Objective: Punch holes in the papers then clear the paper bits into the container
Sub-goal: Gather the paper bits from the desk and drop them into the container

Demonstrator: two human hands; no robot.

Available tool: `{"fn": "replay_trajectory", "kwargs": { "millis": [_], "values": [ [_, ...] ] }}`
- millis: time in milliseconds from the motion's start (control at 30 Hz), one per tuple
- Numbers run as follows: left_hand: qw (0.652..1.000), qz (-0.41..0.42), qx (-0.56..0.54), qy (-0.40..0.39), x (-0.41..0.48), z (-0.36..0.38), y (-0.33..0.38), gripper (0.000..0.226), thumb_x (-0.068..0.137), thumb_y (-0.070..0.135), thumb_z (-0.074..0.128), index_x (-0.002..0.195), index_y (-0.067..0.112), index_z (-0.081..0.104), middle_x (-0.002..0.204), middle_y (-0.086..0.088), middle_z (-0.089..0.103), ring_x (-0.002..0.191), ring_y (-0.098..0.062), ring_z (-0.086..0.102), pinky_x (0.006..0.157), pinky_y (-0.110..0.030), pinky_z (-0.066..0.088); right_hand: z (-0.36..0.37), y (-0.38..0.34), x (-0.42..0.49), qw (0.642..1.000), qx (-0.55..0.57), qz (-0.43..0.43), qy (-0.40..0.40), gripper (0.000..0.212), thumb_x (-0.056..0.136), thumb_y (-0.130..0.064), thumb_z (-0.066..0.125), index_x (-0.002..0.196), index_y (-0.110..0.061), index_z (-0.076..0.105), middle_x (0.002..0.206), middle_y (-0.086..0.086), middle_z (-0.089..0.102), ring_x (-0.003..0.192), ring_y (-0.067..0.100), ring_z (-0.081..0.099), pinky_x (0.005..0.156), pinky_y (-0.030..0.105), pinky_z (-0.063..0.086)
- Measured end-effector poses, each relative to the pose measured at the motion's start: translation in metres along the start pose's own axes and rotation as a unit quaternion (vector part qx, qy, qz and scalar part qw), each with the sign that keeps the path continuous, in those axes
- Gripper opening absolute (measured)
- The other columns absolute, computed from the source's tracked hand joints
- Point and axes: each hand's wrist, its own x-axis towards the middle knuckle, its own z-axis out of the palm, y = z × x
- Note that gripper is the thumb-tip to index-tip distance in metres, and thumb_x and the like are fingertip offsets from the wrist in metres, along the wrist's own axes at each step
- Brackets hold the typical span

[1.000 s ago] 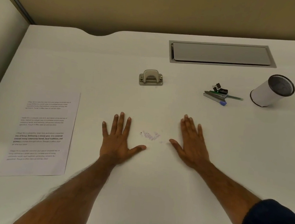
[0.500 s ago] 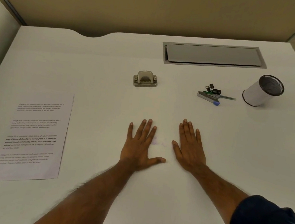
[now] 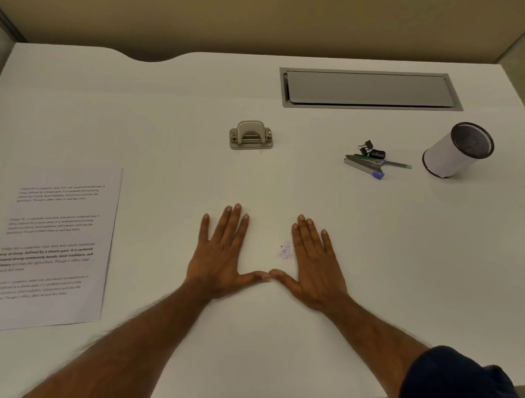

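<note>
A small pile of paper bits (image 3: pixel 285 251) lies on the white desk (image 3: pixel 288 188), between my two hands. My left hand (image 3: pixel 220 253) rests flat on the desk, fingers spread, just left of the bits. Flat too is my right hand (image 3: pixel 314 263), its inner edge touching the pile. The two thumb tips meet below the bits. A printed sheet of paper (image 3: pixel 49 246) lies at the left. The silver hole punch (image 3: pixel 251 135) stands farther back in the middle. A white cylindrical container (image 3: pixel 456 152) with a dark mesh inside stands at the far right.
A stapler, binder clips and a pen (image 3: pixel 371 162) lie in a cluster left of the container. A grey cable hatch (image 3: pixel 368 90) is set into the desk at the back. Beige partition walls (image 3: pixel 275 13) close the back and left. The desk's front edge runs near my forearms.
Both hands have slid inward along the desk until the thumbs meet. The scattered bits are now gathered into a tighter pile beside my right hand.
</note>
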Motion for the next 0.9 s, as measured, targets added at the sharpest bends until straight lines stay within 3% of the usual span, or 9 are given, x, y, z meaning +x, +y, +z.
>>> {"fn": "replay_trajectory", "kwargs": {
  "millis": [233, 500, 667, 833, 900],
  "values": [
    [1.0, -0.001, -0.003, -0.004, -0.007, 0.0, -0.02, 0.117, 0.072, 0.095, 0.019, 0.156, 0.016, 0.0, 0.164, -0.01, -0.011, 0.151, -0.025, -0.012, 0.118, -0.06, 0.003, -0.001, -0.003, 0.001, 0.998, 0.0, -0.059, -0.012, 0.093, 0.087, -0.079, 0.021, 0.155, -0.018, 0.002, 0.163, 0.004, -0.007, 0.15, 0.019, -0.008, 0.121, 0.047, 0.01],
    [1.0, 0.007, -0.007, -0.001, -0.006, 0.0, -0.02, 0.116, 0.073, 0.095, 0.018, 0.157, 0.016, 0.003, 0.164, -0.009, -0.008, 0.151, -0.024, -0.011, 0.119, -0.06, 0.003, -0.01, 0.02, 0.02, 1.0, -0.007, 0.01, -0.009, 0.093, 0.088, -0.077, 0.016, 0.154, -0.013, 0.0, 0.163, 0.006, -0.009, 0.149, 0.019, -0.011, 0.122, 0.046, 0.003],
    [1.0, 0.012, -0.009, -0.002, -0.007, -0.001, -0.019, 0.115, 0.074, 0.094, 0.019, 0.156, 0.015, 0.002, 0.164, -0.009, -0.009, 0.151, -0.024, -0.012, 0.119, -0.059, 0.001, -0.006, 0.015, 0.017, 0.997, -0.042, -0.059, -0.023, 0.094, 0.083, -0.084, 0.02, 0.154, -0.026, 0.001, 0.163, 0.007, -0.008, 0.15, 0.025, -0.008, 0.117, 0.06, 0.01],
    [0.999, 0.033, -0.001, -0.004, -0.006, -0.004, -0.019, 0.112, 0.075, 0.093, 0.019, 0.156, 0.019, -0.001, 0.164, -0.007, -0.011, 0.151, -0.025, -0.013, 0.118, -0.06, 0.002, -0.008, 0.014, 0.009, 0.991, -0.033, -0.129, -0.027, 0.087, 0.082, -0.084, 0.021, 0.152, -0.038, -0.001, 0.163, 0.004, -0.011, 0.15, 0.026, -0.01, 0.113, 0.068, 0.0],
    [0.999, 0.046, 0.002, -0.004, -0.004, -0.006, -0.018, 0.11, 0.075, 0.094, 0.018, 0.156, 0.022, -0.001, 0.164, -0.006, -0.013, 0.15, -0.025, -0.014, 0.118, -0.061, 0.001, -0.012, 0.018, 0.004, 0.994, 0.001, -0.111, -0.01, 0.086, 0.083, -0.082, 0.022, 0.153, -0.037, -0.001, 0.163, 0.001, -0.011, 0.15, 0.022, -0.01, 0.112, 0.069, 0.0]
  ]
}}
